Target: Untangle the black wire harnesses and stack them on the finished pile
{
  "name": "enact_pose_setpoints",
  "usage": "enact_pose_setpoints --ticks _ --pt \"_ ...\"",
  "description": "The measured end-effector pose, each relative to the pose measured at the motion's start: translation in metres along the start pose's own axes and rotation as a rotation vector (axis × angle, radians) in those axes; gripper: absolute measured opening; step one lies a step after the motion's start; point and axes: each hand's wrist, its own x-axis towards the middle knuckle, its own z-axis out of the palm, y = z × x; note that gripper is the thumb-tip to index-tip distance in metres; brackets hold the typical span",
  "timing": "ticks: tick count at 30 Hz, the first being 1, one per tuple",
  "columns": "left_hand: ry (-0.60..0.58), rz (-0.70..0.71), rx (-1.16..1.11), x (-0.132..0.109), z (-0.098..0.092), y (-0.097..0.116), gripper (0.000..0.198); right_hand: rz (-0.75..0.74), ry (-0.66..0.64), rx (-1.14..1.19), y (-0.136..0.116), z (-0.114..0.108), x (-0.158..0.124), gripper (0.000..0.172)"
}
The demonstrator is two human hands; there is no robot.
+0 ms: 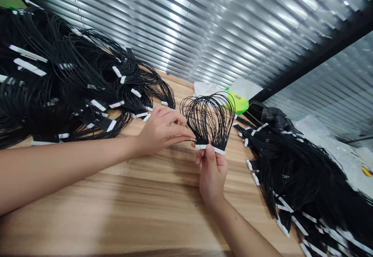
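Left of the wire bundle lies a heap of black wires. The left hand pinches the bundle's lower left edge with narrowed fingers. The bundle stands upright, black loops fanning from a crosswise white strip. Just below, the right hand grips that strip. A second heap lies right.

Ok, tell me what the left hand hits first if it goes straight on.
Most likely the looped black wires held up by the right hand: the fingers of the left hand point at their base, seemingly almost touching.
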Motion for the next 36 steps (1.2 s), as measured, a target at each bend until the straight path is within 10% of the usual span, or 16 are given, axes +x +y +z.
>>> enact_pose_setpoints --ticks 11,20,27,33,36 --pt "-0.117 -0.068 -0.11 0.002 0.0 0.0 0.022 0.006 0.024 -0.014 0.001 -0.002 0.003 0.034" --pt "-0.039 0.295 -0.159 -0.003 -0.006 0.002 0.038 0.02 0.128 0.052 0.0 -0.004 0.013 0.029" --pt "0.098 -0.072 -0.214 0.0 -0.008 0.0 0.049 -0.009 0.129 0.025 0.0 -0.004 0.014 0.027" --pt "0.03 0.002 -0.571 0.001 -0.007 0.0 0.049 -0.059 0.085 -0.031 0.002 -0.005 0.011 0.036" --pt "0.142 -0.264 -0.693 -0.001 -0.002 0.002 0.049 -0.059 0.073 -0.037 0.001 -0.005 0.009 0.036"
